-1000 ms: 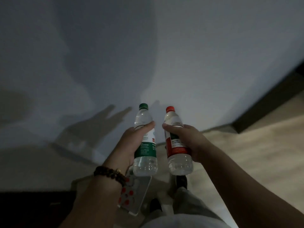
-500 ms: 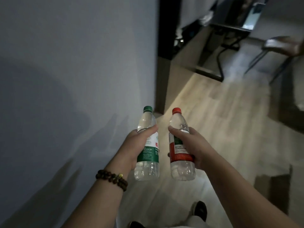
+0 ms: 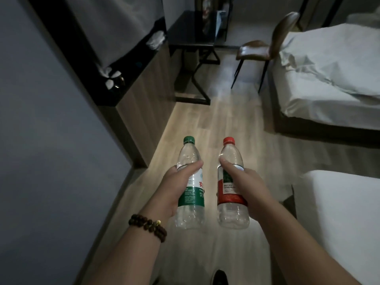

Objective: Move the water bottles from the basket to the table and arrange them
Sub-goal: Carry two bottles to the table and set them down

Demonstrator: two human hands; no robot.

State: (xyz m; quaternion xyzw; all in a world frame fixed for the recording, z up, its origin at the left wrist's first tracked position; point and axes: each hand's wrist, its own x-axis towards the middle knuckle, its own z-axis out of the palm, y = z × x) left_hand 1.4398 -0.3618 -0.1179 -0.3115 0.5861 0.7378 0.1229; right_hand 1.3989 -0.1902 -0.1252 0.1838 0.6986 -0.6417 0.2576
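My left hand (image 3: 174, 186) grips a clear water bottle with a green cap and green label (image 3: 191, 210), held upright over the wooden floor. My right hand (image 3: 246, 188) grips a second clear bottle with a red cap and red label (image 3: 232, 212), also upright, a short gap to the right of the first. A dark table (image 3: 189, 33) on black metal legs stands far ahead, near the top middle. The basket is out of view.
A grey wall (image 3: 51, 161) runs along the left, with a dark-topped wooden counter (image 3: 139, 79) beyond it. A brown chair (image 3: 265, 48) stands beside the table. Two white beds, one (image 3: 329, 83) at the right and one (image 3: 339, 212) nearer, border the wooden floor aisle.
The view has swung from the blank wall to the room's aisle, bringing the table, chair and beds into sight. Both hands still hold their bottles upright, now a little farther apart.
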